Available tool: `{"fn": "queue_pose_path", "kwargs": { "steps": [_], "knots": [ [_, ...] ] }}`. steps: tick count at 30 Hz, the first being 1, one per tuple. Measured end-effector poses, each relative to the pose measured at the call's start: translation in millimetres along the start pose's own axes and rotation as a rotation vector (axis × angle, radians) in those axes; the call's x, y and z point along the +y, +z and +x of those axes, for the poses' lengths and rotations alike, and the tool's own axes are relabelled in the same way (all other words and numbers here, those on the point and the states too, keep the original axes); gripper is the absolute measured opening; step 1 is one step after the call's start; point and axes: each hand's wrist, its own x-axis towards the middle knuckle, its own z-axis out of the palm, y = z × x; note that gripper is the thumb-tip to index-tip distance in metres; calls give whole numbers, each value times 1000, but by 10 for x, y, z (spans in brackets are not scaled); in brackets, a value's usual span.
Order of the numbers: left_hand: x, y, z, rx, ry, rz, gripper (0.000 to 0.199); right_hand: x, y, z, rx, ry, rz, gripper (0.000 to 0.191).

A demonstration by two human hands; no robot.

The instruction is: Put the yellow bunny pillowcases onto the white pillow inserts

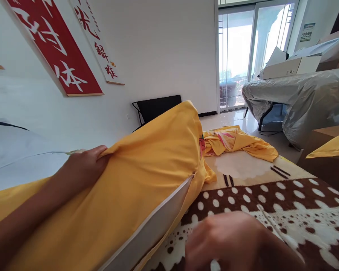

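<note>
A yellow pillowcase (158,150) stands slanted across the front of the head view, with a small red printed figure at its far end. Through a long slit along its lower right side shows a white pillow (149,229). My left hand (86,167) is closed on the upper edge of the pillowcase, pinching up a fold. Just right of the slit, apart from the cloth, is my right hand (223,235), blurred and with its fingers curled in. Whatever those fingers hold, if anything, is hidden.
Beneath lies a brown and cream spotted blanket (271,199). Beyond the pillowcase is a crumpled yellow cloth (237,141). A yellow corner (333,146) juts in at right above a cardboard box (313,158). A plastic-covered table (296,90) with boxes and a black folding chair (161,107) stand behind.
</note>
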Motion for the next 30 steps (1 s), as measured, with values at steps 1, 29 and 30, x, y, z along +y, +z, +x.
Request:
{"fn": "queue_pose_path", "kwargs": {
  "steps": [1,29,30],
  "knots": [
    [3,31,-26,3,0,1,27,162,23,94,27,54,-36,25],
    [1587,1676,-349,193,1408,182,19,1130,178,-193,183,704,-516,17],
    [1607,1673,-265,194,1409,176,19,1133,151,-220,181,709,-522,16]
  ]
}}
